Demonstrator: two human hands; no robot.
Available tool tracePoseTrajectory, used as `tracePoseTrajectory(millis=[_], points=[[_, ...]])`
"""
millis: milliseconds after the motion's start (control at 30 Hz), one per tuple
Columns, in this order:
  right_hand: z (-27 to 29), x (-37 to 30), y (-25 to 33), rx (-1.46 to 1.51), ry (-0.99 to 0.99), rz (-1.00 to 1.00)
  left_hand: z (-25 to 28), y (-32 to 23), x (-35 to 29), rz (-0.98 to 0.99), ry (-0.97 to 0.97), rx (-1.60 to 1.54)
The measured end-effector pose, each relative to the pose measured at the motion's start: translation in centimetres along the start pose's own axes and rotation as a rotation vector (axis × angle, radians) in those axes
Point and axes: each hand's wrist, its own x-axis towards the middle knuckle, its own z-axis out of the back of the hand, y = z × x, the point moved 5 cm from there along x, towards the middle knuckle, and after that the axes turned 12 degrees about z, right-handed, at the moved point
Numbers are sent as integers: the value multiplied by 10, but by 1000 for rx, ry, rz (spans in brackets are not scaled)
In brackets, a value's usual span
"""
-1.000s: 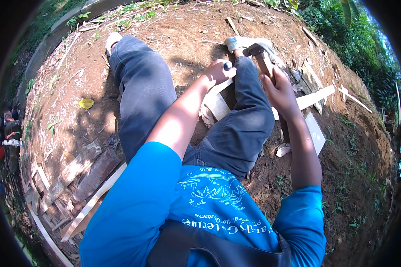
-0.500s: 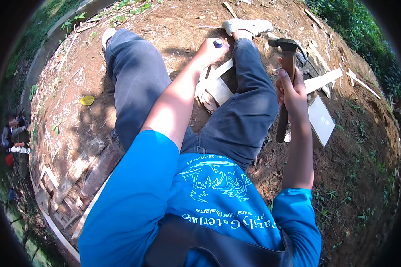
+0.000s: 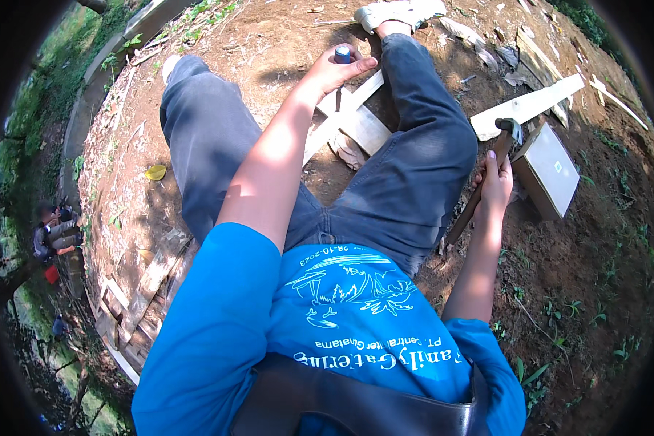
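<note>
My left hand is closed round an upright blue-handled, chisel-like tool with a pale top end. Its dark shaft shows below my fingers, over pale wooden pieces crossed on the ground between my legs. I cannot tell whether its tip touches the wood. Out to the right, my right hand grips a hammer by its brown wooden handle. The hammer's dark metal head points away from me, close to a pale wooden board and a white-topped box.
My bent legs frame the crossed wood, with a pale shoe beyond it. Scrap planks lie to the left, and more strips at the far right. A yellow leaf lies on the soil. Another person sits at the far left.
My right hand has lowered the hammer and tilted it outward, toward the white-topped box. My left hand still holds the blue-handled tool over the wood, and the whole view has shifted slightly.
</note>
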Motion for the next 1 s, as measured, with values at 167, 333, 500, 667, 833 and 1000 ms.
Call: tracePoseTrajectory(millis=[167,333,500,667,833,1000], points=[[70,38,-136,-272,122,66,0,67,-11,285,152,507],[70,-10,-200,-408,171,-12,9,116,-35,682,352,988],[70,-8,-181,-133,-167,-50,10,144,-25,595,349,844],[-29,7,26,269,-127,328,17,154,-31,693,333,857],[-177,5,53,125,531,407,3,138,-39,502,172,956],[-200,1,33,246,571,307,-7,123,-54,480,83,1108]])
